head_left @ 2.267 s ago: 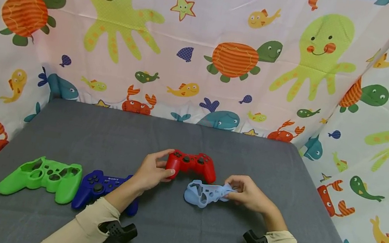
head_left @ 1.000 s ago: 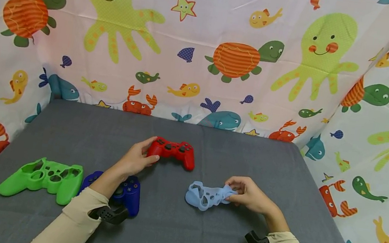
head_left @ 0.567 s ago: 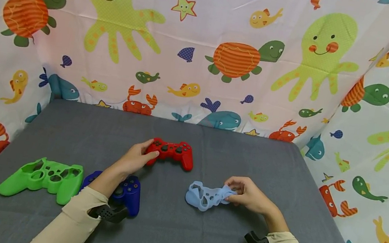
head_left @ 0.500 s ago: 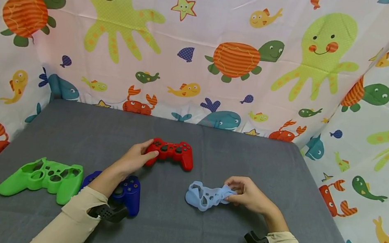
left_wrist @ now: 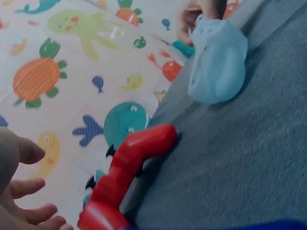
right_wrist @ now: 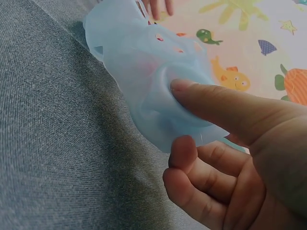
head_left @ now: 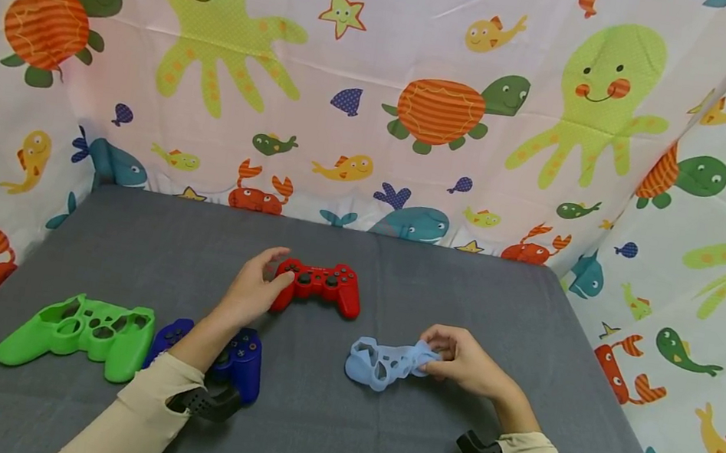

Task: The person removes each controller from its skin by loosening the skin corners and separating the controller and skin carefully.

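A red game controller (head_left: 321, 287) lies on the grey cloth with its sticks and buttons up. My left hand (head_left: 249, 294) is at its left end, fingers spread and relaxed; in the left wrist view these fingers (left_wrist: 29, 188) show apart from the controller. My right hand (head_left: 464, 361) pinches one end of a light blue silicone controller cover (head_left: 365, 370) between thumb and fingers. The right wrist view shows the thumb (right_wrist: 216, 103) pressing into the cover's soft, rounded grip. The cover's other end hangs close over the cloth, to the left.
A green silicone controller cover (head_left: 29, 344) lies at the left of the grey cloth (head_left: 332, 447). Beside it is a dark blue controller (head_left: 247, 369), partly hidden under my left forearm. A curtain with sea-animal prints (head_left: 374, 50) stands behind and along the sides.
My left hand has carried the red controller left and back, set it down and loosened its fingers from it. The right hand stays in place with the light blue cover.
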### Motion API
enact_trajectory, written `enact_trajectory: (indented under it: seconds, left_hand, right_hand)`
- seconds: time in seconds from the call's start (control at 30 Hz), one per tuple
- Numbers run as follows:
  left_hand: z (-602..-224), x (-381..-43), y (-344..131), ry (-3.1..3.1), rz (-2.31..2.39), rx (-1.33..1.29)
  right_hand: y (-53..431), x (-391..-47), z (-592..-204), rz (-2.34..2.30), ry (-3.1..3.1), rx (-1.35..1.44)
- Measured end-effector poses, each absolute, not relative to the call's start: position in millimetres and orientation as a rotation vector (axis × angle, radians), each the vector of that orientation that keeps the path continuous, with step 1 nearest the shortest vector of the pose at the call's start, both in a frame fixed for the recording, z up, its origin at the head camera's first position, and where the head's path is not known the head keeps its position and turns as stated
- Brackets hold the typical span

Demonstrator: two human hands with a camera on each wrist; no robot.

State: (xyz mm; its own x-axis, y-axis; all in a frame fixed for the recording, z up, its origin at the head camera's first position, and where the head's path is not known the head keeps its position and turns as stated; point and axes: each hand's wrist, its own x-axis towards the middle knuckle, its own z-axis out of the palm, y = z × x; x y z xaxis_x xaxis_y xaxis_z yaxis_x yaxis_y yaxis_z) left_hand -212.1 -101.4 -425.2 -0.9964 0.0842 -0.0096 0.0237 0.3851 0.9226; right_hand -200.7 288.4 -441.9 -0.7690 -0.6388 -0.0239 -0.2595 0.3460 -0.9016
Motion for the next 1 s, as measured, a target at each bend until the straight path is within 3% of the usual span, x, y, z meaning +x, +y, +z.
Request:
enact_trajectory:
  seconds: [0.27,0.47,0.7,1.0]
  left_hand:
    - [-420,-183,-58,2.753,1.759,0.358]
    - [-432,-163,-29,2.685,1.468,0.58]
    - [-451,-156,-18,2.666,1.17,0.63]
    - [-457,-155,-16,2.56,1.264,0.616]
  right_hand:
    - [288,-201,-439,-1.399,2.232,-0.803]
    - [286,-200,-438,-1.35,2.265,-0.794]
    - [286,-199,-440,-1.291,2.298,-0.776]
    - [288,-200,-445,-1.245,2.293,-0.836]
